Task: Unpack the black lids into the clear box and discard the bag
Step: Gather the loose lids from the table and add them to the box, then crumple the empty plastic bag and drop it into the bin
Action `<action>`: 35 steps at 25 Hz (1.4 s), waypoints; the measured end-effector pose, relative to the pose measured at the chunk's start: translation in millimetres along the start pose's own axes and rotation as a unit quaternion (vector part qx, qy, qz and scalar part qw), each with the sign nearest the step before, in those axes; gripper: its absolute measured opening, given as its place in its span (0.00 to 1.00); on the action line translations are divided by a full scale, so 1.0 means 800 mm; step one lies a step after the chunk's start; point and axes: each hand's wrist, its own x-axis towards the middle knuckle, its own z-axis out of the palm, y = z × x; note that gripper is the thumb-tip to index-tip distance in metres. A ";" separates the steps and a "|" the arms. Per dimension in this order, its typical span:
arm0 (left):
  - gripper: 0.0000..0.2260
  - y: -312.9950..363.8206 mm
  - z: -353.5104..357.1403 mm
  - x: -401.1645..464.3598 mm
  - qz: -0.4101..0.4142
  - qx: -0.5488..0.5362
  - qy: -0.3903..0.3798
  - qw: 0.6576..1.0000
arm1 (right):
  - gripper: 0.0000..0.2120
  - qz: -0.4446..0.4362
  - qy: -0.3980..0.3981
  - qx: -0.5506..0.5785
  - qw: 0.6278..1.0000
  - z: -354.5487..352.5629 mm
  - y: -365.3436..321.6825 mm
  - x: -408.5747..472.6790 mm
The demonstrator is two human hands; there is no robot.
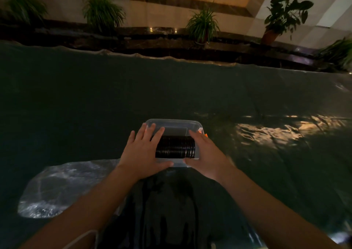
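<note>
A clear box (172, 122) with an orange latch on its right side stands on the dark table in the middle of the view. A row of black lids (174, 147) lies on edge inside it, in the near half. My left hand (142, 153) lies over the box's left side with fingers spread and its thumb along the near wall. My right hand (205, 153) clasps the box's right side, its thumb also on the near wall. The empty clear plastic bag (57, 189) lies flat on the table at the lower left, beside my left forearm.
A dark wrinkled sheet (114, 96) covers the whole table, with light glare at the right. Beyond the far edge runs a dark ledge with several potted plants (202, 26). A dark garment (167, 210) is between my forearms at the near edge.
</note>
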 end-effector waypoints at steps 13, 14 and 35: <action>0.49 -0.090 0.034 -0.178 -0.103 -0.026 -0.029 0.994 | 0.23 -0.148 0.017 -0.012 0.989 0.122 -0.108 -0.039; 0.49 -0.091 0.046 -0.190 -0.100 -0.016 -0.059 0.993 | 0.23 -0.148 -0.014 -0.015 0.989 0.137 -0.116 -0.032; 0.13 -0.202 -0.089 -0.258 -0.118 -0.615 0.130 0.769 | 0.06 -0.188 -0.176 0.182 0.949 0.096 -0.221 0.020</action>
